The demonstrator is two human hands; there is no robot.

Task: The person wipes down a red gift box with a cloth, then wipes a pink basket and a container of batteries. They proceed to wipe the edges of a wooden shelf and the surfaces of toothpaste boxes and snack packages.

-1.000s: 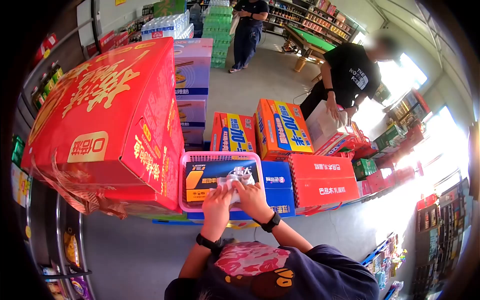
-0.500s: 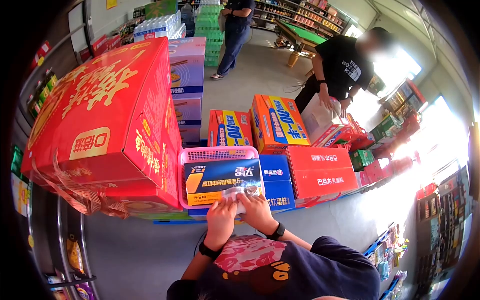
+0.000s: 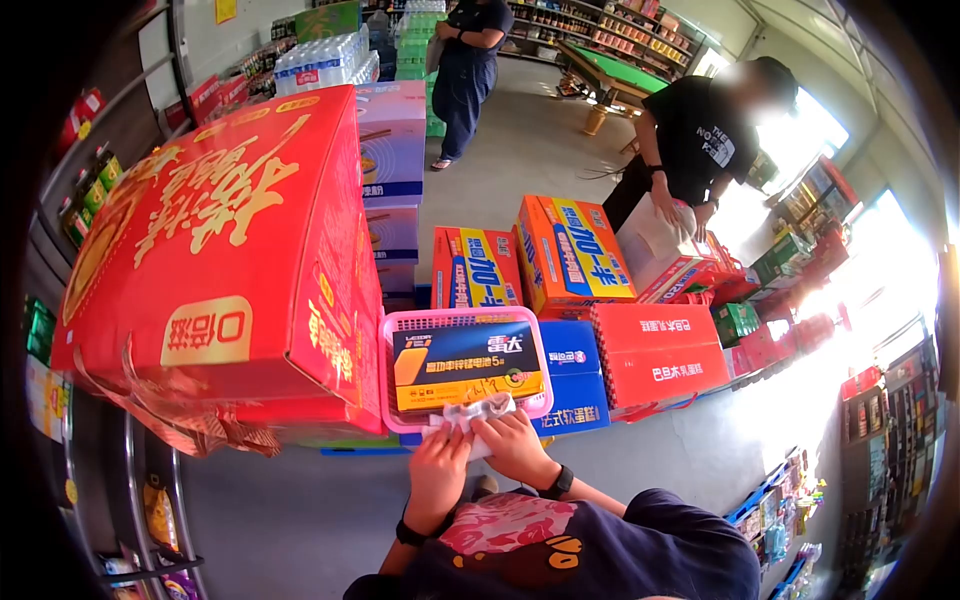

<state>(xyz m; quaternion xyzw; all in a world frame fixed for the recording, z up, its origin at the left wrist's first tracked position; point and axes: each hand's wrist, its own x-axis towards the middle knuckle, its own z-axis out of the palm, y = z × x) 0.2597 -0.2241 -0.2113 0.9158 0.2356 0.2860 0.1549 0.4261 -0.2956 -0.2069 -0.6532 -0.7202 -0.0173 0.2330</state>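
Observation:
My left hand [image 3: 441, 466] and my right hand [image 3: 516, 448] are side by side, fingers closed on a crumpled white cloth [image 3: 480, 411]. The cloth is bunched up between them at the near rim of a pink plastic basket [image 3: 548, 372]. Inside the basket lies a black and yellow battery box [image 3: 465, 360], its printed top facing up. The cloth overlaps the box's near edge in this view. Both wrists wear black bands.
Large red carton [image 3: 210, 240] stacks stand left of the basket. Behind it are orange noodle cartons [image 3: 575, 255]; to the right, a blue carton [image 3: 572, 380] and a red carton [image 3: 660, 350]. A person [image 3: 700, 150] handles a white item at the right; another person [image 3: 468, 75] stands farther back.
Both hands have drawn the white cloth from the top of the battery box back to the basket's near edge, uncovering the box's lower print. The view has shifted slightly.

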